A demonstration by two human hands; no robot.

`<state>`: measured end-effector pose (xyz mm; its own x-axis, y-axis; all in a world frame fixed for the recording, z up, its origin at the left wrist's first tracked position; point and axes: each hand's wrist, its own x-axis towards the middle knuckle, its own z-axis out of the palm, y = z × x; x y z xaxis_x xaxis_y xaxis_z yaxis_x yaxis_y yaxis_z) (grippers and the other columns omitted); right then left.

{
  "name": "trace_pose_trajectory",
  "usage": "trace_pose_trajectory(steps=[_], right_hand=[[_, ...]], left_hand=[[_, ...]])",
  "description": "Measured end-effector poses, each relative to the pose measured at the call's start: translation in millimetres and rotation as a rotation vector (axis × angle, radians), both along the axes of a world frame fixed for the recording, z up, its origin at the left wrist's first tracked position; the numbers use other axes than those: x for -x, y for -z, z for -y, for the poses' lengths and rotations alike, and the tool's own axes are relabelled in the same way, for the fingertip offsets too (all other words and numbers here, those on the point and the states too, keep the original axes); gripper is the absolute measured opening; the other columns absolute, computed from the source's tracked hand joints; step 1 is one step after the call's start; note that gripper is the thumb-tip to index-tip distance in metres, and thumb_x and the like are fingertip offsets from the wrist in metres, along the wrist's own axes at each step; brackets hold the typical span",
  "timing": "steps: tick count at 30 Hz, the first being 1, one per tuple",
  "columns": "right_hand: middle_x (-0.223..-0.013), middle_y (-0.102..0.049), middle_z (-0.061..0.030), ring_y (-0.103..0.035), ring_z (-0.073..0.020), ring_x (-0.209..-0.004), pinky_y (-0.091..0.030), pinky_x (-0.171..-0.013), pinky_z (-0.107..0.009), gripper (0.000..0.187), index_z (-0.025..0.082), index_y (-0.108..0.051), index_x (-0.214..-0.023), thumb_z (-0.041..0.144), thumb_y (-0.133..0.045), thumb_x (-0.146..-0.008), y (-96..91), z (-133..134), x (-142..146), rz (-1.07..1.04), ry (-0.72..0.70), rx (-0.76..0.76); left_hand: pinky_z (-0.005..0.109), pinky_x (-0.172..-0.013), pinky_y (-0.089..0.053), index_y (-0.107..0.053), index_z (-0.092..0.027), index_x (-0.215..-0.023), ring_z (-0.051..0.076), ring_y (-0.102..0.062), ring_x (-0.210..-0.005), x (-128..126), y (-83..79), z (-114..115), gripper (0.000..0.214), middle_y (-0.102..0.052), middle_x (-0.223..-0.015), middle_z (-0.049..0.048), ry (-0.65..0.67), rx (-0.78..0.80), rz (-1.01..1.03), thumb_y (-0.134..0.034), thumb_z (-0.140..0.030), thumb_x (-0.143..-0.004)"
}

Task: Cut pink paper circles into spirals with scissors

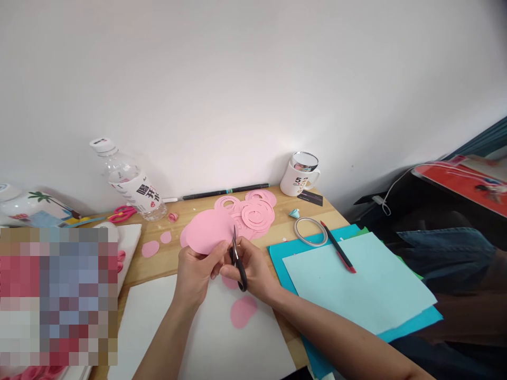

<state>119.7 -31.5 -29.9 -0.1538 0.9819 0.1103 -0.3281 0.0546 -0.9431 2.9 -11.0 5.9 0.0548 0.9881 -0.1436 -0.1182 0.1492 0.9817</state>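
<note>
Between the thumb and fingers of my left hand [197, 272] is a round piece of pink paper [209, 231], held up off the table. My right hand [255, 269] grips black-handled scissors [242, 275], their blades pointing up at the right edge of the pink paper. Whether the blades are parted is too small to tell. Pink paper spirals [258, 215] lie in a pile behind my hands. A loose pink scrap [243, 312] rests on the white sheet [152, 311] beneath my wrists, and another is partly hidden by my right hand.
A water bottle [132, 182] and pink scissors [122, 214] stand and lie back left. To the right are a white mug [291, 182], a tape ring [297, 232], and a red-and-black pen [339, 248] on light blue paper [372, 285]. A wall [222, 105] rises behind the table.
</note>
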Motion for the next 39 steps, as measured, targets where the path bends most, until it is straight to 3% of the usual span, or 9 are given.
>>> trace_pose_trajectory(steps=[9, 15, 33, 39], right_hand=[[-0.062, -0.045, 0.0050, -0.044, -0.0101, -0.056, -0.036, -0.054, -0.023, 0.047, 0.020, -0.044, -0.082, 0.041, -0.078, -0.057, -2.6, 0.0, 1.3, 0.001, -0.010, 0.041], [-0.055, -0.044, 0.0070, -0.033, -0.0061, -0.048, -0.025, -0.044, -0.019, 0.043, 0.018, -0.045, -0.079, 0.038, -0.077, -0.058, -8.7, 1.3, -0.2, 0.018, -0.010, 0.064], [-0.045, -0.045, 0.0082, -0.040, -0.0060, -0.035, -0.030, -0.034, -0.017, 0.043, 0.018, -0.045, -0.073, 0.047, -0.073, -0.057, -13.4, 2.3, 0.3, 0.098, 0.005, 0.186], [-0.054, -0.052, 0.0051, -0.040, -0.0059, -0.039, -0.032, -0.037, -0.019, 0.045, 0.019, -0.045, -0.074, 0.047, -0.075, -0.056, -11.3, 2.7, 1.7, 0.049, -0.054, 0.166]], left_hand=[[0.021, -0.036, -0.022, -0.047, -0.015, -0.041, 0.005, -0.032, -0.035, 1.0, -1.3, -0.3, 0.034, -0.041, -0.036, -0.0054, -0.009, 0.016, -0.016, -0.069, -0.028, -0.062], [0.021, -0.036, -0.022, -0.047, -0.015, -0.041, 0.004, -0.032, -0.035, 0.8, -1.9, -0.7, 0.031, -0.040, -0.036, -0.0061, -0.012, 0.021, -0.011, -0.070, -0.023, -0.061], [0.020, -0.037, -0.024, -0.046, -0.015, -0.046, 0.004, -0.032, -0.036, 2.8, -3.7, -3.0, 0.032, -0.041, -0.039, -0.0057, -0.006, -0.017, 0.044, -0.066, -0.027, -0.067], [0.020, -0.035, -0.028, -0.049, -0.014, -0.044, 0.005, -0.035, -0.034, 0.9, -5.9, -1.4, 0.033, -0.044, -0.038, -0.0042, 0.022, -0.003, 0.047, -0.064, -0.029, -0.069]])
